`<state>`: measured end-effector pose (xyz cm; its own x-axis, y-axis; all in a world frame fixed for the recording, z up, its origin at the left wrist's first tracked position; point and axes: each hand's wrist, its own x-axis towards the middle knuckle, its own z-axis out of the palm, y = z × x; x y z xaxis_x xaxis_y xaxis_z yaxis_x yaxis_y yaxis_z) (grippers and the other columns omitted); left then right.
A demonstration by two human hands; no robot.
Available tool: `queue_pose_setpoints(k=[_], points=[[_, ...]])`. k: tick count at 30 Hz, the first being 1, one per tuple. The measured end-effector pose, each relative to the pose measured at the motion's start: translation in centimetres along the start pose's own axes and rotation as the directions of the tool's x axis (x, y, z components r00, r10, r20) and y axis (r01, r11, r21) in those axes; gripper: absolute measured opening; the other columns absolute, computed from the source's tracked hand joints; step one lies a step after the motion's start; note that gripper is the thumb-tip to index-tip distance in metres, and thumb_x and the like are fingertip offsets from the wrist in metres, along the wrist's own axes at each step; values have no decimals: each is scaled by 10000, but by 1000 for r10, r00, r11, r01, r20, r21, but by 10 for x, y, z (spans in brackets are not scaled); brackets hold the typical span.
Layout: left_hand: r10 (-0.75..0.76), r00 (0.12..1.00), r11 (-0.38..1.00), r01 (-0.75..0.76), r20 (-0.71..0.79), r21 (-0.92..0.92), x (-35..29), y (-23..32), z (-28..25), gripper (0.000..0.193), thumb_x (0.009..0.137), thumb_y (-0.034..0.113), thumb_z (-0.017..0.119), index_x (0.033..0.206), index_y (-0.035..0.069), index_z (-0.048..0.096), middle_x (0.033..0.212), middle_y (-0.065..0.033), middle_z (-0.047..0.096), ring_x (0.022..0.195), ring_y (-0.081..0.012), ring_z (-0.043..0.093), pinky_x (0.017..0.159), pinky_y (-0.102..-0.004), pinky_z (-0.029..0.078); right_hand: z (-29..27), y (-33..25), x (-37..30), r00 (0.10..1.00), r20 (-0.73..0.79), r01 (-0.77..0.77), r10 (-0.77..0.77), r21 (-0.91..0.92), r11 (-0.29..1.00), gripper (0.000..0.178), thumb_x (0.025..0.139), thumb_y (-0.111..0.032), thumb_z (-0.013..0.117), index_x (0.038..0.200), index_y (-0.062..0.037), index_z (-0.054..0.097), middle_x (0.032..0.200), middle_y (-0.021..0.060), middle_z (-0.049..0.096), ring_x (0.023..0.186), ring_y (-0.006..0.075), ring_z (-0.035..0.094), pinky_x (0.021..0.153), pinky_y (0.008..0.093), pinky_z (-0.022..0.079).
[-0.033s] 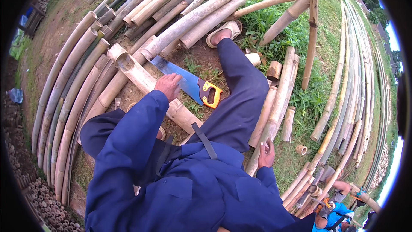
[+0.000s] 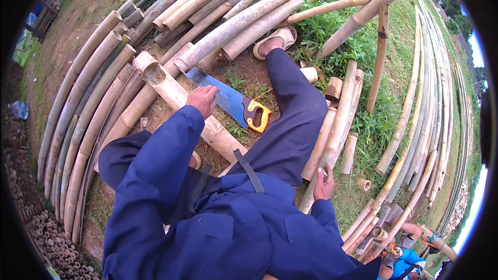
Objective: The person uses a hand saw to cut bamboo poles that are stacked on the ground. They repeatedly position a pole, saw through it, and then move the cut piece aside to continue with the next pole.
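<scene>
My left hand (image 2: pixel 204 99) is over a thick bamboo length (image 2: pixel 220 136), fingers curled together; whatever they hold, if anything, is hidden. That bamboo slants away from my lap and has an opening cut near its far end. Just right of the hand lies a handsaw (image 2: pixel 231 102), its blade blue and its handle orange and dark, resting on the ground. On my right side, my right hand (image 2: pixel 324 183) is beside a long bamboo pole (image 2: pixel 334 137). Its thumb and fingers are bent toward each other, with a small pale spot between them that I cannot make out.
Many bamboo poles (image 2: pixel 85 109) are laid out on the left and ahead. More poles (image 2: pixel 415 124) lie on the grass at right. Short bamboo pieces (image 2: pixel 349 153) sit near my right leg. A slanted bamboo frame (image 2: pixel 358 15) rises ahead. Another person (image 2: pixel 407 262) works at lower right.
The view has shifted slightly. My right hand's fingers have turned a little, and the pale spot between them shows more clearly. The saw and bamboo lie as before.
</scene>
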<state>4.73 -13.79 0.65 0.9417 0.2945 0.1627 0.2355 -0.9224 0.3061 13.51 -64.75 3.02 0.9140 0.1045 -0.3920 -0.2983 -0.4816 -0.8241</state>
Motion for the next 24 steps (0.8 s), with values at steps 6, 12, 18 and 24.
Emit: queue_pose_setpoints(k=[6, 12, 18, 24], points=[[-103, 954, 994, 105, -282, -9, 57, -49, -35, 388, 896, 214, 729, 1255, 101, 632, 1175, -135, 689, 1065, -349, 664, 970, -436, 511, 86, -102, 54, 932, 92, 361, -349, -303, 882, 1063, 919, -457, 776, 1611, 85, 177, 1628, 322, 295, 1535, 414, 291, 1265, 419, 239], [-413, 911, 892, 407, -13, 199, 136, -55, -66, 871, 686, 456, 909, 1342, 29, 528, 1350, -160, 577, 1289, -316, 561, 1092, -441, 449, 105, -110, 68, 924, -5, 368, -383, -265, 891, 1253, 778, -400, 911, 1620, 84, 121, 1633, 314, 278, 1537, 396, 289, 1268, 419, 236], [-494, 859, 846, 441, 133, 299, 153, -72, -46, 749, 660, 404, 911, 1209, 27, 568, 1211, -184, 681, 1193, -334, 650, 1044, -426, 510, 103, -118, 65, 929, -15, 360, -371, -208, 910, 1212, 769, -363, 924, 1606, 83, 170, 1601, 307, 328, 1503, 398, 341, 1246, 432, 278], [-527, 824, 849, 501, 206, 169, 149, -102, -33, 621, 705, 295, 868, 1161, -9, 575, 1077, -241, 746, 1058, -399, 728, 940, -463, 577, 106, -119, 66, 916, -27, 386, -401, -224, 895, 1218, 754, -357, 933, 1609, 68, 177, 1585, 302, 348, 1483, 408, 364, 1238, 435, 291]])
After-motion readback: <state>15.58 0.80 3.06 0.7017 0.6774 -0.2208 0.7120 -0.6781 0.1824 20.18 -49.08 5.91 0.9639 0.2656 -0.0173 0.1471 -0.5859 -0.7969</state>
